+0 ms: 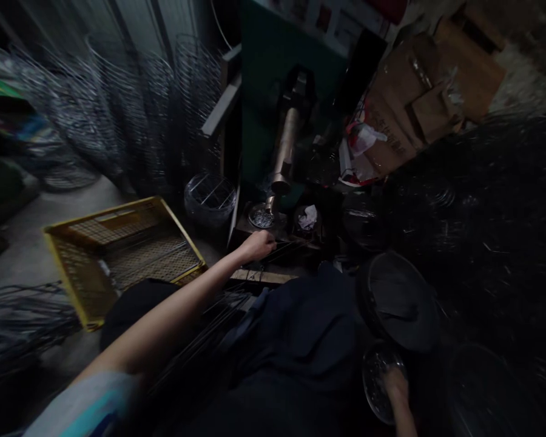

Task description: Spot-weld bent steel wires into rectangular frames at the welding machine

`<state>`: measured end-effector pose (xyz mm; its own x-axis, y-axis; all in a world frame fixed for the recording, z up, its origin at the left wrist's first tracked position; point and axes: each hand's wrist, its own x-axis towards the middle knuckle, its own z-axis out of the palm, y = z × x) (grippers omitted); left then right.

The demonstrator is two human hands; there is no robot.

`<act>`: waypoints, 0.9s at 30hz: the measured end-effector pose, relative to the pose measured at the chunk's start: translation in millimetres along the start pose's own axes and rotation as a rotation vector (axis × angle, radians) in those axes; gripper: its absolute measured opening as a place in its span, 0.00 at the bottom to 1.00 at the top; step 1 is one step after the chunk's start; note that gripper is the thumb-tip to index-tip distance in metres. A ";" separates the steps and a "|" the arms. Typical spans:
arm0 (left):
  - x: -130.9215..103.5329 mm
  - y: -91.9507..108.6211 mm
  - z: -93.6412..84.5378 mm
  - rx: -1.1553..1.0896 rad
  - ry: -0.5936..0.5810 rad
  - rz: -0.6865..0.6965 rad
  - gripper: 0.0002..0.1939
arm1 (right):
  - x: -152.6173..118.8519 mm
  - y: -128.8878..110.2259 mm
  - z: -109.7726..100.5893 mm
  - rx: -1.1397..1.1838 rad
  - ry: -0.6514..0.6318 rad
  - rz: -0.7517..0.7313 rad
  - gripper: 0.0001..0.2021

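Observation:
My left hand (258, 244) reaches forward with its fingers closed, just in front of a machine's metal cylinder (286, 152). Thin dark rods or wires (284, 249) show by its fingertips, but I cannot make out what the fingers hold. Right behind this hand lies a small round dish (261, 216) of shiny metal bits, under the cylinder's tip. At the lower right, my right hand (395, 383) dips into a round metal bowl (372, 397). Motion and darkness smear its fingers, and small shiny bits show in the bowl.
A yellow plastic crate (57, 255) with long thin rods stands at left. Behind it rise stacks of wire racks (122, 103). Crumpled white paper (307, 217) lies right of the dish. A dark round stool (398, 297) is beside my leg; cardboard boxes (391, 121) stand at back right.

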<state>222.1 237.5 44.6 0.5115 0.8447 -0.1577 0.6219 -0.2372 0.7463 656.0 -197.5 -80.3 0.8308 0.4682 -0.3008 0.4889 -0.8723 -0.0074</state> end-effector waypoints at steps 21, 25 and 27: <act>-137.1 0.6 1.1 -0.368 0.408 0.004 0.19 | -117.9 -441.4 -77.2 1.271 -0.587 -0.621 0.24; -140.0 -6.0 -1.4 -0.381 0.406 -0.004 0.19 | -136.9 -473.9 -76.9 1.341 -0.687 -0.622 0.21; -139.7 -9.7 -2.0 -0.383 0.413 -0.008 0.19 | -141.3 -480.9 -80.3 1.375 -0.672 -0.643 0.19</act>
<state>143.4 122.7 60.7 0.1847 0.9818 0.0444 0.3256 -0.1037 0.9398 324.8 167.1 42.3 0.1653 0.9557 -0.2437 -0.2044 -0.2085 -0.9564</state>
